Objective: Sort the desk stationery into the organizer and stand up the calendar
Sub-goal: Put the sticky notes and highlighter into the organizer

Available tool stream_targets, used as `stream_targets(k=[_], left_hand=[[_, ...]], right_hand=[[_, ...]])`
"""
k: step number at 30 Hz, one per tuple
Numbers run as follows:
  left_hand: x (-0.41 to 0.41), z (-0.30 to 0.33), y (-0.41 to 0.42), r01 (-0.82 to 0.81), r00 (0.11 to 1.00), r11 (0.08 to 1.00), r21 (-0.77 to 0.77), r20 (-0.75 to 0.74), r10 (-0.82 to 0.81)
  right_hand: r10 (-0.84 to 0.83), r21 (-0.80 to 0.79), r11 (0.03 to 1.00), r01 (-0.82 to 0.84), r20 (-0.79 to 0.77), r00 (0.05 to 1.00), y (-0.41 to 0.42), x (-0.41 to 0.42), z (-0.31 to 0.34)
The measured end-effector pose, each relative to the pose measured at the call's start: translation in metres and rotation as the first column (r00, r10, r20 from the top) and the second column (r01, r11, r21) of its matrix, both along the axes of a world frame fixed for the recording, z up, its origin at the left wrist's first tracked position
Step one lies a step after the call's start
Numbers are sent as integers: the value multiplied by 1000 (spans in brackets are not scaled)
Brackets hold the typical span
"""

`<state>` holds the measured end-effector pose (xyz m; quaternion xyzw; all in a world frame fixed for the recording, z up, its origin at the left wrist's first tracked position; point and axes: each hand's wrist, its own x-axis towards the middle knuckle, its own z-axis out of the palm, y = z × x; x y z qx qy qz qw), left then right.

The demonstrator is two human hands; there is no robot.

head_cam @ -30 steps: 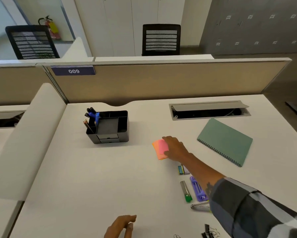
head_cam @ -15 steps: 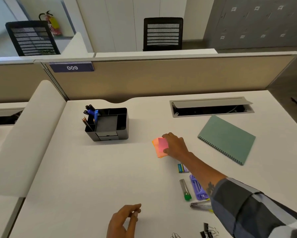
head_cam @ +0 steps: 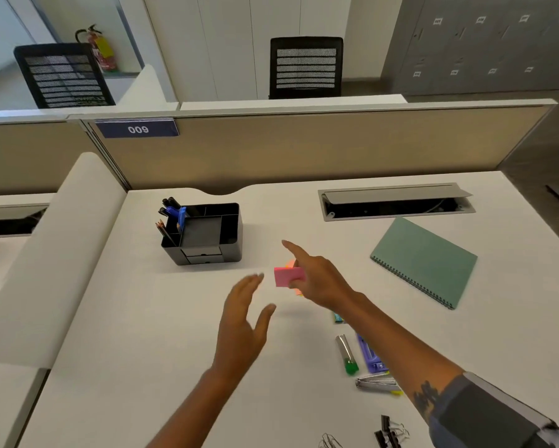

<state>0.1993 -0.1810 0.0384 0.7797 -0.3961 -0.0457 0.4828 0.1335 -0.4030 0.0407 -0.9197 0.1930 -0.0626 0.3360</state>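
My right hand (head_cam: 320,279) holds a pink sticky-note pad (head_cam: 286,276) lifted above the white desk (head_cam: 142,350), index finger stretched toward the organizer. My left hand (head_cam: 242,324) is raised just left of the pad, open, fingers apart, not touching it. The black desk organizer (head_cam: 207,234) stands at the back left with pens and pencils (head_cam: 169,215) in its left compartments. The green spiral-bound calendar (head_cam: 425,258) lies flat at the right.
Near my right forearm lie a green-capped tube (head_cam: 346,354), a purple stapler (head_cam: 370,355), a metal staple remover (head_cam: 376,381), black binder clips (head_cam: 389,433) and paper clips (head_cam: 329,441). An open cable hatch (head_cam: 394,202) sits behind the calendar. A beige partition (head_cam: 304,147) bounds the back.
My right hand has lifted the pink pad off the desk and moved it left. My left hand rose from the near desk edge toward the pad and opened.
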Motion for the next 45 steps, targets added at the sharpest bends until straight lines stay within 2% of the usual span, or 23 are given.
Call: stream_targets(k=[4, 7, 9, 15, 17, 20, 23, 31, 37, 41, 45], left_hand=[[26, 19, -27, 43, 992, 994, 102, 112, -55], [39, 26, -33, 85, 979, 987, 140, 173, -109], [45, 27, -33, 129, 958, 977, 168, 235, -167], [75, 32, -36, 221, 919, 936, 274, 264, -294], [98, 41, -43, 161, 928, 949, 271, 286, -239], [145, 57, -55, 0, 956, 976, 217, 286, -63], [195, 71, -68, -121, 952, 964, 235, 303, 46], [275, 73, -92, -237, 932, 907, 347, 344, 112], [294, 49, -105, -179, 916, 896, 407, 402, 0], [300, 41, -114, -128, 842, 873, 470, 516, -155], [309, 39, -117, -143, 771, 805, 576, 575, -275]], right_hand=[[107, -3, 994, -107, 49, 993, 22, -1, 5], [124, 35, 991, -127, 96, 988, 33, 0, 8], [101, 69, 992, -110, 121, 988, 36, 0, 11], [-43, 120, 992, 25, 150, 988, 37, 0, 14], [-97, 108, 991, 82, 145, 985, 33, -3, 12], [-147, 37, 989, 144, 130, 981, 27, -11, 2], [-168, 1, 986, 169, 120, 979, 23, -20, -10], [-194, -61, 977, 203, 132, 972, 17, -34, -38], [-209, -71, 974, 216, 87, 974, 7, -36, -48], [-212, -80, 973, 217, 71, 975, 0, -34, -53], [-198, -118, 972, 205, 67, 978, -5, -26, -55]])
